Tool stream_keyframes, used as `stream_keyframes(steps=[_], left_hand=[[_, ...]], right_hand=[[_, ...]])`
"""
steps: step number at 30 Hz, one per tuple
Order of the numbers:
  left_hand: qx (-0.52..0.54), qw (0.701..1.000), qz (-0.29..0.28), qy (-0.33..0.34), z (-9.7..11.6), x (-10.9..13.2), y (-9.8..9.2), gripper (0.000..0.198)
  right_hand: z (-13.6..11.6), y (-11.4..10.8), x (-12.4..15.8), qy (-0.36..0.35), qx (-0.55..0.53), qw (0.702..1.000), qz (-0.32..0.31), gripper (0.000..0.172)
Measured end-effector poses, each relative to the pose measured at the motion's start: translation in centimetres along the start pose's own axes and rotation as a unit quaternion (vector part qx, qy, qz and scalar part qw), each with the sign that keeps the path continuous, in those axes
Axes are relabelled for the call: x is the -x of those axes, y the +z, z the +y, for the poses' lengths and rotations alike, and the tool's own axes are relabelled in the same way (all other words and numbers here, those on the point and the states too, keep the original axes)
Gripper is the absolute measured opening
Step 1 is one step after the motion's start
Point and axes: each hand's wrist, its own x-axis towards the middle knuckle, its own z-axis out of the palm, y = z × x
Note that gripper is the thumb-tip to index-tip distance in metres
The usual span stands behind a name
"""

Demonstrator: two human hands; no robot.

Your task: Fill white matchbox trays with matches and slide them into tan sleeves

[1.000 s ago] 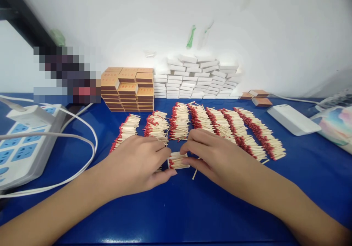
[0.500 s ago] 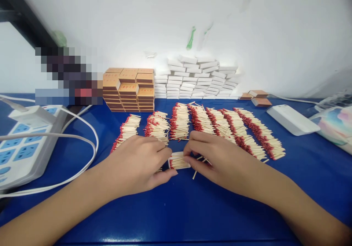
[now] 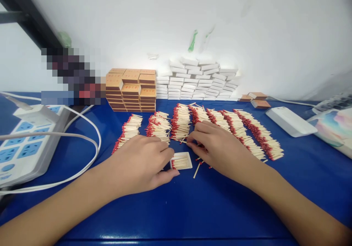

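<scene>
Filling seems in hand: the left hand pinches the white tray, the right hand curls beside loose matches, its grip unclear, and adding more likely calls for heads left.

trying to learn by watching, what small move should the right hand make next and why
I'd probably have the right hand pinch a few slim, red-headed wooden matches from the rows near it and lay them in the small, open, rectangular white tray. A bare white strip shows along its far side, and the left hand seems to steady its left end.
</scene>
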Motion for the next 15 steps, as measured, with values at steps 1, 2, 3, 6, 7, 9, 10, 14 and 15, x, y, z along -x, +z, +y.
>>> stream_keyframes(steps=[1, 2, 3, 6, 7, 9, 10, 14, 15], left_hand=[[0.001, 1.000, -0.001, -0.001, -0.01, -0.02, 0.00, 0.026], [0.002, 1.000, -0.002, -0.002, -0.01, -0.03, -0.01, 0.026], [0.004, 1.000, -0.003, -0.003, -0.01, -0.05, -0.02, 0.025], [0.008, 1.000, -0.003, -0.002, 0.04, -0.08, -0.07, 0.025], [0.009, 1.000, -0.003, -0.001, 0.06, -0.09, -0.09, 0.025], [0.009, 1.000, -0.005, -0.001, 0.09, -0.12, -0.12, 0.026], [0.008, 1.000, -0.005, -0.002, 0.10, -0.14, -0.13, 0.026], [0.007, 1.000, -0.001, -0.002, 0.11, -0.15, -0.15, 0.024], [0.007, 1.000, -0.001, -0.001, 0.11, -0.13, -0.13, 0.024]], right_hand=[[-0.09, -0.06, -0.01, 0.000, -0.004, 1.000, -0.004, 0.015], [-0.18, -0.09, -0.03, 0.000, -0.007, 1.000, -0.009, 0.015], [-0.28, -0.10, -0.05, 0.000, -0.009, 1.000, -0.013, 0.016], [-0.50, 0.04, -0.11, -0.002, -0.008, 1.000, -0.011, 0.016], [-0.55, 0.11, -0.14, -0.002, -0.009, 1.000, -0.007, 0.015], [-0.59, 0.24, -0.17, 0.001, -0.017, 1.000, -0.001, 0.010], [-0.58, 0.29, -0.20, 0.002, -0.021, 1.000, 0.000, 0.008], [-0.46, 0.49, -0.35, -0.010, -0.021, 1.000, -0.008, 0.013], [-0.45, 0.56, -0.40, -0.015, -0.013, 1.000, -0.007, 0.015]])
